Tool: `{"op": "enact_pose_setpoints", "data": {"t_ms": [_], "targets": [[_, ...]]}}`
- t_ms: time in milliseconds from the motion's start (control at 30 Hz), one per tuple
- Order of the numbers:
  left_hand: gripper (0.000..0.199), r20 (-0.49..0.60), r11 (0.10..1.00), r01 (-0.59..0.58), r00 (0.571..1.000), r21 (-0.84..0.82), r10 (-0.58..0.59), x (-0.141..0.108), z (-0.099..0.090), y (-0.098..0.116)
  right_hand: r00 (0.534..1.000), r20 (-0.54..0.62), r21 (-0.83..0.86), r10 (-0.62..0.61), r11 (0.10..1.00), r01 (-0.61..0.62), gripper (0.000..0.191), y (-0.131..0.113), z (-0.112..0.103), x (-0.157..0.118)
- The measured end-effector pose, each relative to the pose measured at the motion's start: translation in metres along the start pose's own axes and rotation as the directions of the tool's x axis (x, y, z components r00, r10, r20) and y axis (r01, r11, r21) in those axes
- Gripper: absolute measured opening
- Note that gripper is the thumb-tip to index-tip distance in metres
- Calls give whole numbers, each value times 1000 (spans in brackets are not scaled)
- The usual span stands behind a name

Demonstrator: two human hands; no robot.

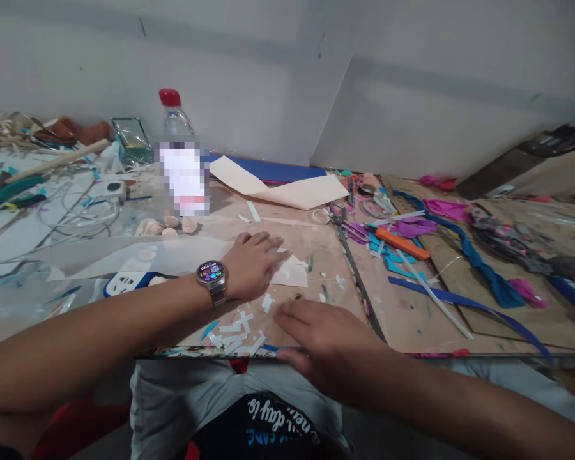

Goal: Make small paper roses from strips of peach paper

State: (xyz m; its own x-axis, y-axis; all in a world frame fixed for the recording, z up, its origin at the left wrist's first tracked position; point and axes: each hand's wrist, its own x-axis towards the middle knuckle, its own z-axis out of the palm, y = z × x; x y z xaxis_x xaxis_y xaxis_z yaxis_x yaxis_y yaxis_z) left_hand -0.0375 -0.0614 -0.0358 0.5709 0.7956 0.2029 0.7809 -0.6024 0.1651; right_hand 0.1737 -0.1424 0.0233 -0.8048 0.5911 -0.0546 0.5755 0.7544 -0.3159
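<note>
My left hand [253, 265], with a smartwatch [211, 273] on the wrist, lies palm down on the worktable with its fingers stretched forward. Its fingertips reach the edge of a small white paper piece [291, 273]. Near the table's front edge, my right hand [323, 342] points left, fingers extended and thumb apart, and nothing shows in it. Between the hands and the edge lie several cut white paper strips [234, 333]. Whatever is under either palm is hidden.
Behind stand a blurred lit phone [186, 179] and a red-capped bottle [175, 118]. A folded cream sheet [287, 191] lies at the back. To the right are an orange utility knife [402, 243], scissors [347, 225] and ribbons. A power strip [127, 283] and cable are left.
</note>
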Motion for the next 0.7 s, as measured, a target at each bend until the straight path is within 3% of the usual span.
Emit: {"op": "enact_pose_setpoints", "data": {"t_ms": [67,167,267,367,500,700], "targets": [[45,-1,1000,-2,1000,-2,2,0,0,0,996,-36,8,-78,997,78,48,4,4,9],[45,5,1000,-7,1000,1,7,1,1,-1,978,21,96,-206,974,203,65,5,15,18],[45,9,1000,-3,1000,4,3,1,1,-2,966,89,147,-244,962,230,85,-1,27,19],[45,6,1000,-3,1000,-2,3,1,0,-2,942,111,178,-318,938,296,87,-11,34,11],[46,15,1000,-6,1000,-10,6,0,0,-2,947,110,177,-301,944,279,90,-21,32,5],[46,8,1000,3,1000,-13,-3,0,0,-2,954,78,138,-290,951,278,93,-22,35,19]]}}
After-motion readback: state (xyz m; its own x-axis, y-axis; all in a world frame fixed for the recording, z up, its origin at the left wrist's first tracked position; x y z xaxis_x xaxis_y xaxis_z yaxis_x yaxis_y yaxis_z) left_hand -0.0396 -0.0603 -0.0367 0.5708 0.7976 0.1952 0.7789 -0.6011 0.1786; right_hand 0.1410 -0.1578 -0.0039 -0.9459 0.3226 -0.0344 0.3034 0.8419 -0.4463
